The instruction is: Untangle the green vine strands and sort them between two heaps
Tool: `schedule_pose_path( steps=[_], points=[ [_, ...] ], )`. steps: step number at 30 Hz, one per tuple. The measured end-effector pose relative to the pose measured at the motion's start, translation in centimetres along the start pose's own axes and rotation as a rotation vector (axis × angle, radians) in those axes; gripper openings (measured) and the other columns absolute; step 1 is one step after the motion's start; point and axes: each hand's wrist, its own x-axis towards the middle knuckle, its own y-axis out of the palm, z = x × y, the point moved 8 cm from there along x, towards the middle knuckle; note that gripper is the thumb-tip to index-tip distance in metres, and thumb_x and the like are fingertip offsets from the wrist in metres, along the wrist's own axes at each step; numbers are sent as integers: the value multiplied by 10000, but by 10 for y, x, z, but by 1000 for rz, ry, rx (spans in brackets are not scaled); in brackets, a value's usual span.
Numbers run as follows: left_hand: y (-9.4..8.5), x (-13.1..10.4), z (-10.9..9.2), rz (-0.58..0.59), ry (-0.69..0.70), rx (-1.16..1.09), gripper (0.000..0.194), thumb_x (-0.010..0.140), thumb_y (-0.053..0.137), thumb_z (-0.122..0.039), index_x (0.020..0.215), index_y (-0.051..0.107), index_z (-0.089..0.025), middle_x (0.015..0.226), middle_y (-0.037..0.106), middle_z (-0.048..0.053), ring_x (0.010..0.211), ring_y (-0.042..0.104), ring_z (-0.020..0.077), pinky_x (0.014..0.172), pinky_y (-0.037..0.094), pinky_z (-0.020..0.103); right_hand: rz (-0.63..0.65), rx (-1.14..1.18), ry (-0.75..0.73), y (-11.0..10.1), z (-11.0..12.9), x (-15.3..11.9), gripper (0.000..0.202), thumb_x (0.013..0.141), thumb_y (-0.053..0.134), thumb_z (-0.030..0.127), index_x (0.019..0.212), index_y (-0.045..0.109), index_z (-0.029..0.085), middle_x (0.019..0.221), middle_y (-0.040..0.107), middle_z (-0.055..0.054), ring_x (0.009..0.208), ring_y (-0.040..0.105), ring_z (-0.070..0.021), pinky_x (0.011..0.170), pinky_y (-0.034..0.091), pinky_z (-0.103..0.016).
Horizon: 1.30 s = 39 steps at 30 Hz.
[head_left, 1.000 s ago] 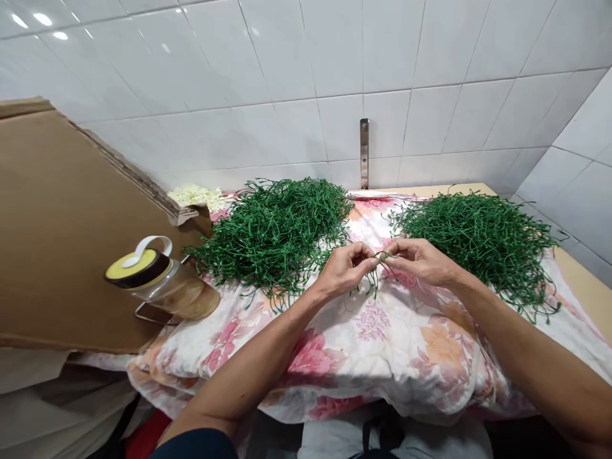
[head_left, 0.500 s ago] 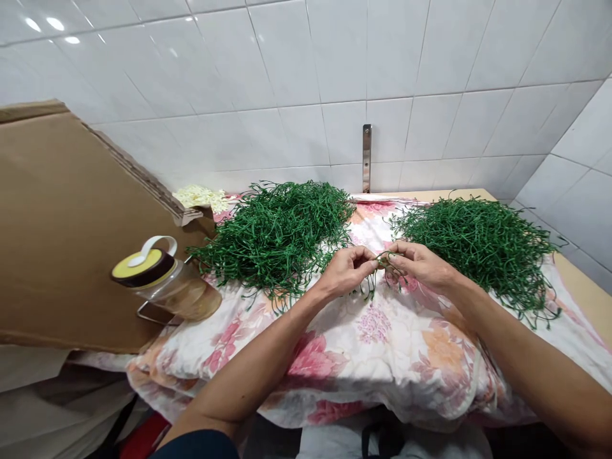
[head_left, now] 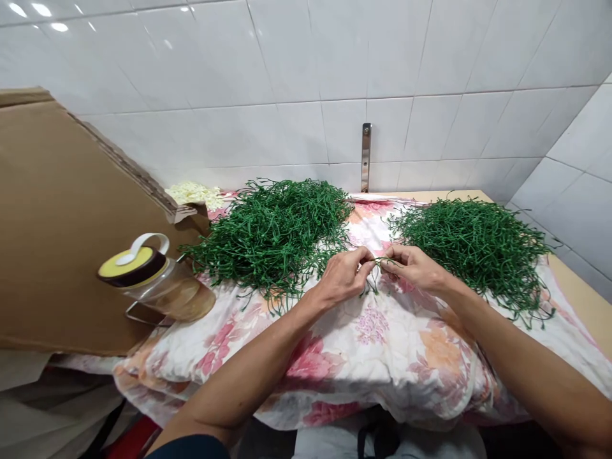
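Near the middle of the cloth, my left hand [head_left: 347, 274] pinches a thin green stem piece [head_left: 376, 280] between thumb and fingers. Facing it, my right hand [head_left: 414, 266] grips the same piece from the other side, its fingertips a short gap away. Short green ends hang below the fingertips. A large heap of green stems [head_left: 272, 233] lies behind and left of my left hand. Another green heap [head_left: 478, 245] sits behind and right of my right hand.
A floral cloth [head_left: 315, 363] covers the table [head_left: 578, 299]. At the left stand a cardboard box [head_left: 62, 229] and a tilted bottle [head_left: 179, 296] with a yellow lid. Pale yellow pieces [head_left: 194, 193] lie behind. A metal bracket [head_left: 366, 156] is fixed to the tiled wall.
My fingertips have shifted slightly on the green piece, and its hanging ends sit closer together. The view has moved a little, so the bottle and box appear farther left.
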Motion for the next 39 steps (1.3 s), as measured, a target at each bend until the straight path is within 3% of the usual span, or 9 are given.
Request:
schedule_pose_path(
  steps=[4,7,16,22,26,29,32,35,39],
  points=[
    [1,1,-4,4,91,132,178,968,531,-269,980,695,-203,855,710,36,703,577,153,687,384,269,-67,-262,-121,-7,8,0,247,900,660,402,863,662,157,712,621,1,627,522,-127,580,387,-235],
    [1,3,-4,-3,113,180,186,984,523,-294,977,686,-204,889,719,41,729,597,160,702,399,270,-31,-428,-143,-6,11,-2,157,923,601,281,879,682,153,690,626,9,635,511,-122,593,341,-230],
    [6,4,-10,33,183,200,210,999,503,-310,902,643,-188,811,669,29,709,578,153,685,400,265,27,-729,-278,1,32,-9,311,949,560,286,658,523,181,605,487,26,584,358,-120,588,224,-273],
    [-3,3,-24,23,173,37,215,989,526,-317,846,631,-195,676,596,-17,589,488,122,596,361,243,139,-608,-296,-7,46,-12,229,950,516,215,744,610,186,635,541,30,602,441,-120,607,282,-243],
    [0,2,-27,33,191,60,216,979,511,-287,805,596,-190,677,581,-16,592,472,121,600,347,245,34,-791,-321,-13,48,-6,291,962,565,277,687,566,181,635,527,11,619,406,-130,628,273,-265],
    [2,1,-21,28,162,84,219,973,502,-280,795,585,-184,685,575,-11,608,471,124,611,335,249,30,-856,-337,-10,47,-6,294,951,577,270,672,551,180,626,504,11,616,392,-131,625,262,-273],
    [1,1,-15,31,100,-18,214,959,524,-288,792,603,-179,649,555,-21,599,472,119,602,333,241,74,-737,-351,-7,51,-14,277,954,528,229,687,574,175,617,484,26,601,413,-120,613,277,-257],
    [0,0,-14,67,69,-158,210,946,542,-299,804,623,-166,663,577,-19,606,487,112,591,337,231,90,-579,-304,-10,50,-15,304,975,529,296,706,598,173,638,489,29,617,433,-118,593,289,-246],
    [-3,-1,-14,44,63,-147,186,917,568,-271,786,638,-158,629,558,-26,584,457,104,589,313,235,77,-581,-304,-11,49,-7,399,978,558,394,647,572,171,618,445,36,606,372,-113,584,281,-252]
  ],
)
